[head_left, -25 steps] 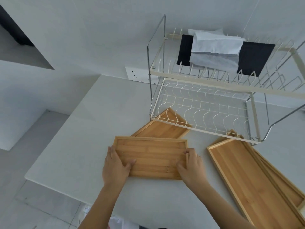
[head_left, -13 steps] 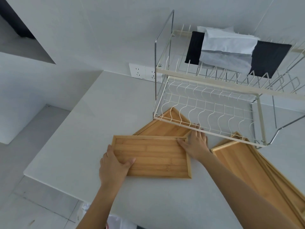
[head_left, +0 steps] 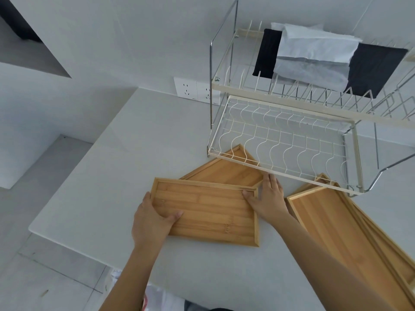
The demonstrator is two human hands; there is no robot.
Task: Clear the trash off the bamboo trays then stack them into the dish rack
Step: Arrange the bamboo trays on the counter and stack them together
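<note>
A small bamboo tray [head_left: 208, 212] lies on the white counter in front of me, bare of trash. My left hand [head_left: 152, 218] grips its left edge, thumb inside the rim. My right hand [head_left: 267, 198] holds its far right corner, fingers over the rim. A second bamboo tray [head_left: 226, 169] lies behind it, partly under the dish rack [head_left: 280, 140]. To the right, a long bamboo tray [head_left: 345, 225] sits stacked on another. The rack's lower wire shelf holds nothing.
The rack's upper shelf carries a black cloth [head_left: 377, 68] and white folded cloths [head_left: 314, 52]. A double wall socket [head_left: 195, 88] sits behind the counter. The counter's left edge [head_left: 74, 176] drops to the floor. A white bag [head_left: 161, 297] shows below the counter's front edge.
My right hand slid from the tray's near right edge up to its far right corner. The tray turned slightly, its right end now nearer the rack. My left hand kept its grip.
</note>
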